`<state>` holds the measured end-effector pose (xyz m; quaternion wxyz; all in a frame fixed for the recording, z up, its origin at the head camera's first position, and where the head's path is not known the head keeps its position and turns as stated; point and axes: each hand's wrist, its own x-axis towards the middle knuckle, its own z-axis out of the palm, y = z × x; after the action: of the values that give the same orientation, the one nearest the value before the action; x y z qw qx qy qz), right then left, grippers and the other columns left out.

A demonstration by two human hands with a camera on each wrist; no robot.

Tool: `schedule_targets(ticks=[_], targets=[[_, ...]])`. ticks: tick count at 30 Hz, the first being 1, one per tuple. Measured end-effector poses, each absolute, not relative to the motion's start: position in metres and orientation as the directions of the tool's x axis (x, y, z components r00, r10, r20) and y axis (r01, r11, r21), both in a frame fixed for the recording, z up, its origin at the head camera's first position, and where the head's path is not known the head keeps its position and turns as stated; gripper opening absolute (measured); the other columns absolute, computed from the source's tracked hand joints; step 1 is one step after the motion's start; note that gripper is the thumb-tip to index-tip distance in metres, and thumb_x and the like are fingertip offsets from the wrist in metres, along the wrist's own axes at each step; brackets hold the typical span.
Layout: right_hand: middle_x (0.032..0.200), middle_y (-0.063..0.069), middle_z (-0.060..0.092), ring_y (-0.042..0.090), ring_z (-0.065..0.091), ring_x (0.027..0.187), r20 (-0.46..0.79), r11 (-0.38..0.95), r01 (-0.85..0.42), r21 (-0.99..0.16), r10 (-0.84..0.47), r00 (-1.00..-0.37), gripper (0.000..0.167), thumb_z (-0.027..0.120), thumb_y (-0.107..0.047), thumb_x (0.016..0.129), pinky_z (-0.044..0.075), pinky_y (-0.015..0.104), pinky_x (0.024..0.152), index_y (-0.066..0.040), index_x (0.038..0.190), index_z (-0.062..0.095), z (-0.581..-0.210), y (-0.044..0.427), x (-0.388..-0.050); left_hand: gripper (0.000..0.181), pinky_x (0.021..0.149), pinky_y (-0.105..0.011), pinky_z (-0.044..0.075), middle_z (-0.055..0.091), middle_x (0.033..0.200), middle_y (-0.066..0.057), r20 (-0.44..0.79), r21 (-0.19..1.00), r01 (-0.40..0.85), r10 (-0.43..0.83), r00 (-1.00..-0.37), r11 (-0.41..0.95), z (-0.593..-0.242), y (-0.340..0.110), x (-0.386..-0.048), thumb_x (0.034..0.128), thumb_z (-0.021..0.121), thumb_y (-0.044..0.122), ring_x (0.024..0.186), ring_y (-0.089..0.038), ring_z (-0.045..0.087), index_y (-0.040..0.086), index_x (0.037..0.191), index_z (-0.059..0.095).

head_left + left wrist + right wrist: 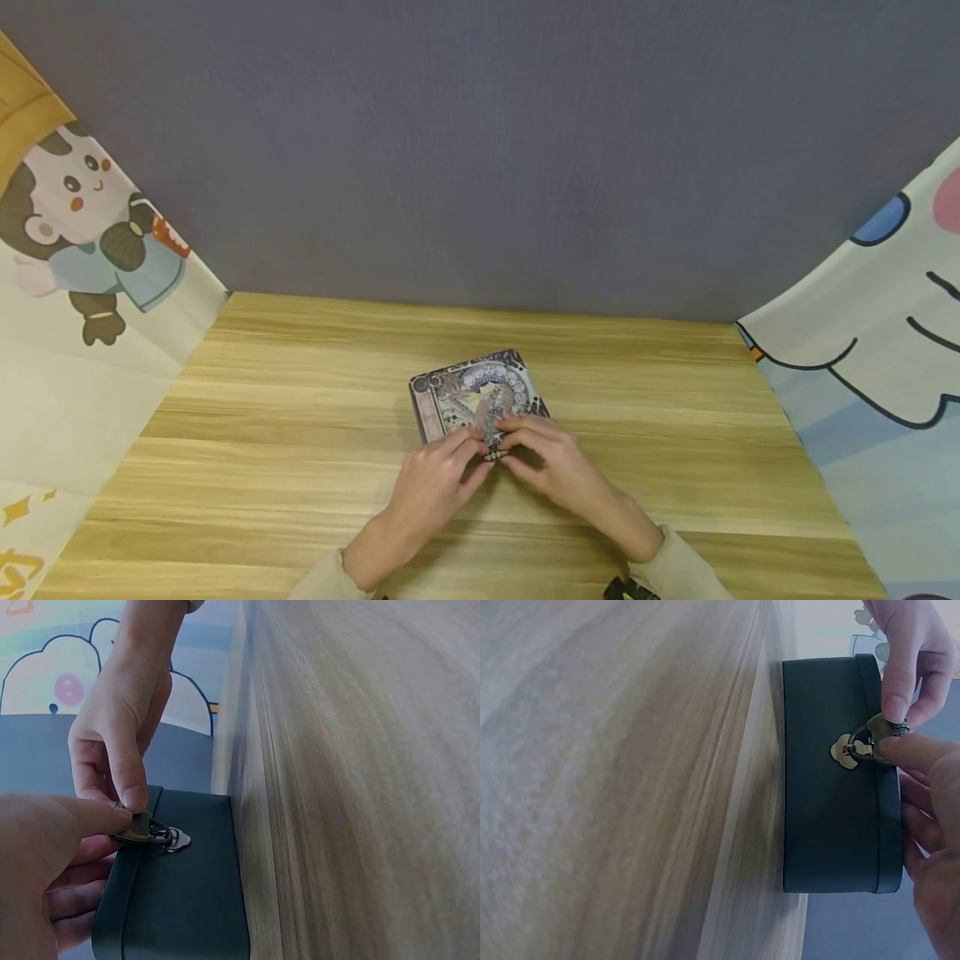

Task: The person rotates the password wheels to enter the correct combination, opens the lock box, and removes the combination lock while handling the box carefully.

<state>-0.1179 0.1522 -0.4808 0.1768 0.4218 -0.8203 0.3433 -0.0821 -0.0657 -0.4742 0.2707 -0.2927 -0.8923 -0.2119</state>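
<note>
A small dark box (465, 392) with an ornately printed lid stands on the table, slightly turned. Its plain dark front (187, 892) carries a metal clasp plate (843, 752). Through the clasp hangs a bronze-coloured padlock (878, 733), its shackle linked to the plate and its body raised against the lid's edge. My left hand (438, 479) pinches the padlock between thumb and index finger. From the other side my right hand (551, 458) pinches it too, with some fingers over the lid. Fingertips partly cover the lock body, and its keyhole cannot be made out.
The box rests on a wood-grain table (300, 417). A dark grey panel (480, 167) rises behind the table's back edge. Cartoon-printed sheets flank it, on the left (112, 392) and the right (862, 367).
</note>
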Motion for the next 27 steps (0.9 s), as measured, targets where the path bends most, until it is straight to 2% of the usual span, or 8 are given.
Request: schedule_targets(ticks=[27], targets=[[0.119, 0.011, 0.074, 0.033, 0.070, 0.115, 0.582, 0.406, -0.815, -0.414, -0.570, -0.580, 0.025, 0.086, -0.007, 0.077, 0.058, 0.050, 0.102, -0.008, 0.099, 0.072, -0.4805, 0.1518, -0.1174, 0.030, 0.068, -0.023, 0.065, 0.077, 0.101, -0.001, 0.620, 0.206, 0.638, 0.406, -0.672, 0.742, -0.4752, -0.0654, -0.0827, 0.0732, 0.094, 0.023, 0.081, -0.014, 0.076, 0.011, 0.093, 0.074]])
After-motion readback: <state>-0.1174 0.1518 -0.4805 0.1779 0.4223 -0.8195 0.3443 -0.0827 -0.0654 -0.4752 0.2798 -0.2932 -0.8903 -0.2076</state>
